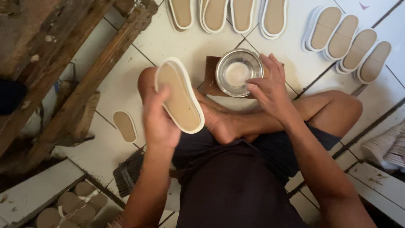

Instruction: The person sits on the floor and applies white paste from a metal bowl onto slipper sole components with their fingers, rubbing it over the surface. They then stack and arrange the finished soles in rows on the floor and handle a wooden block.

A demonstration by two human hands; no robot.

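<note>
Shoe sole (180,98), tan with white rim, gripped in my left hand (159,122). Right hand (270,86) loosely curled, empty, fingers on the steel bowl (238,71) rim.

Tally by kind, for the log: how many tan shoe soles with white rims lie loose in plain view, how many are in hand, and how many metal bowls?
Tan white-rimmed soles on the floor tiles: 9, counting top rows and the lone sole
Tan sole in left hand: 1
Round metal bowl under right hand: 1
Total: 11

From my headcam I see bare forearms with no sleeves, my left hand (158,122) and right hand (270,90) without gloves or rings. I wear dark shorts (236,185) at lower centre; legs and feet are bare.
</note>
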